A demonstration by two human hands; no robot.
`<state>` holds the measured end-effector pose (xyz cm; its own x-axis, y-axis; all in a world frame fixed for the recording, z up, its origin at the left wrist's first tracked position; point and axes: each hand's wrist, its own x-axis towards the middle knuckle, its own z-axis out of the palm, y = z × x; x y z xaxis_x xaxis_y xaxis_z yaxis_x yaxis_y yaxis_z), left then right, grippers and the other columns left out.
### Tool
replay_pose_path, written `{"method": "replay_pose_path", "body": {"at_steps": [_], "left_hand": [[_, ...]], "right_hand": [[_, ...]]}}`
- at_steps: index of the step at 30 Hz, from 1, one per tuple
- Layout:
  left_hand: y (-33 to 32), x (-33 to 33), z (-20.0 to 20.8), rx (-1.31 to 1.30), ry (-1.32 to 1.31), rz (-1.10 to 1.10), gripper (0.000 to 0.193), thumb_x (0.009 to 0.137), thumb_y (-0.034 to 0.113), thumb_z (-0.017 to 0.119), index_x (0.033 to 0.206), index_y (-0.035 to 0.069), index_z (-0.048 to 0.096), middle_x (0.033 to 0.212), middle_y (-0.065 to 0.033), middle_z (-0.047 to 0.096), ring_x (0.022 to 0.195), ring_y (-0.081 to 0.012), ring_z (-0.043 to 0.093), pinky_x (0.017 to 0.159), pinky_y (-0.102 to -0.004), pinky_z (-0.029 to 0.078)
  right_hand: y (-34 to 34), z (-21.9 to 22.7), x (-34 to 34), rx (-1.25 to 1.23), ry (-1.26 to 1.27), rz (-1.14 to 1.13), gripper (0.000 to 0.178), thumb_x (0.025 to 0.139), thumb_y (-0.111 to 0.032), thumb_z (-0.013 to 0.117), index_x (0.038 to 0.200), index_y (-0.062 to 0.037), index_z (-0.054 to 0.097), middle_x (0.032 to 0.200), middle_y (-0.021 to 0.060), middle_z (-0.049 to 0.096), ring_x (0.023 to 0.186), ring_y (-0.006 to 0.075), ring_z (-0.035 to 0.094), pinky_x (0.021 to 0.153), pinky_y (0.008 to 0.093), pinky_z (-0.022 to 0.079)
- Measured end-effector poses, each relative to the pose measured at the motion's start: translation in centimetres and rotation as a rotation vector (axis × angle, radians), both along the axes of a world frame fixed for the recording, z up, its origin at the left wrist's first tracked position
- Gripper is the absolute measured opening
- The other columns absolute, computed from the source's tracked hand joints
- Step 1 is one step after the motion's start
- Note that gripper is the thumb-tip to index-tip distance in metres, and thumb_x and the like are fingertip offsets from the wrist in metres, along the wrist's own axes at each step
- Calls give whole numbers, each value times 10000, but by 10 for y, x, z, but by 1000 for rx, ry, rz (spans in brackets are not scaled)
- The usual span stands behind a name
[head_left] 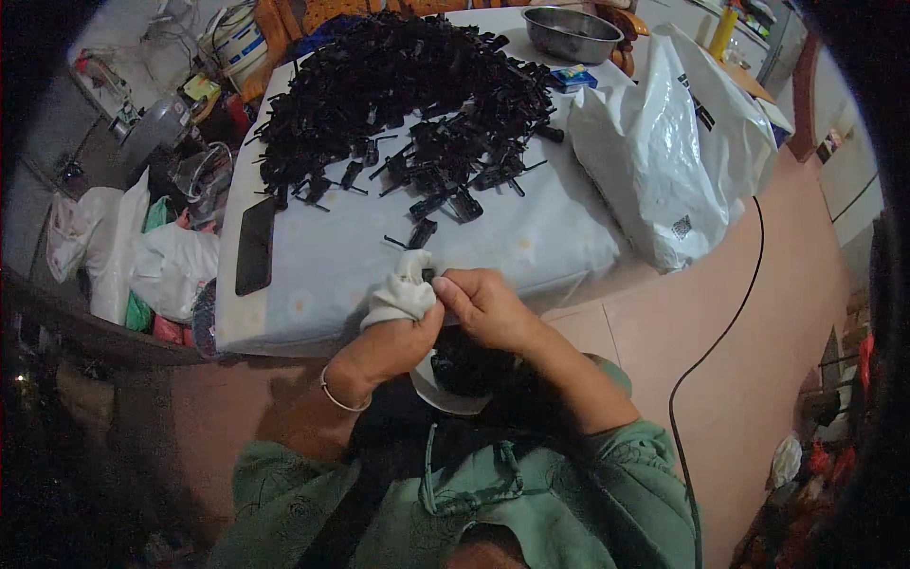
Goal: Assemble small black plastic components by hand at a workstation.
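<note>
Seen from the hands, a broad table under a smooth whitish cover with faint floral spots spread from 9 to 2 o'clock. At 12 o'clock on it lay a wide, tangled heap of small black plastic parts, its loose edge trailing toward the person. A tall, crumpled white plastic bag stood at 2 o'clock, and a round, shiny metal bowl sat beyond the heap at 1 o'clock. At 6 o'clock, just below the hands, was a white-rimmed round container with dark contents, partly hidden by the forearms. A flat black rectangular slab lay between 9 and 10 o'clock. The right hand was closed, thumb and bent fingers pinching a small dark piece, mostly covered, at the near table edge. The left hand was closed on a bunched off-white cloth, which hid its fingers and touched that piece; whether the cloth was worn or gripped, one cannot tell. A small blue box lay at 1 o'clock, near the bowl.
</note>
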<state>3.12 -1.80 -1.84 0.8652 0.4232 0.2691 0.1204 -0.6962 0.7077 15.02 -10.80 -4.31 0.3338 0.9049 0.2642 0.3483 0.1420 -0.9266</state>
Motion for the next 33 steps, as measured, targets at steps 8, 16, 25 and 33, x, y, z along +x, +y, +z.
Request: {"method": "replay_pose_path", "body": {"at_steps": [8, 16, 25, 33], "left_hand": [[-6, -11, -20, 65, 24, -167, 225, 783, 99, 454, 980, -2, 489, 866, -189, 533, 825, -362, 522, 743, -392, 416], [-9, -18, -98, -42, 596, -90, 347, 714, 152, 596, 1026, 40, 496, 893, -198, 568, 888, -357, 540, 778, -374, 431], [-10, 1, -170, 168, 833, -480, 211, 740, 157, 514, 929, 78, 564, 971, -143, 580, 913, -295, 551, 732, -360, 443], [-13, -47, -188, 91, 589, -680, 255, 776, 234, 458, 929, 71, 580, 967, -136, 585, 885, -266, 549, 719, -353, 413]], "right_hand": [[-20, -32, 3, -78, 84, 91, 312, 893, -264, 439, 780, 4, 551, 626, 158, 539, 543, 203, 453, 570, 326, 416], [-73, -10, 13, -270, -227, -36, 363, 871, -318, 439, 801, 21, 551, 738, 235, 549, 707, 390, 543, 641, 449, 424], [-119, 27, -3, -253, -282, -201, 293, 842, -257, 495, 781, 29, 525, 702, 252, 529, 674, 420, 519, 603, 457, 414], [-101, 16, -29, -236, -423, -296, 249, 812, -252, 540, 823, -4, 560, 716, 214, 568, 660, 382, 554, 598, 428, 444]]}}
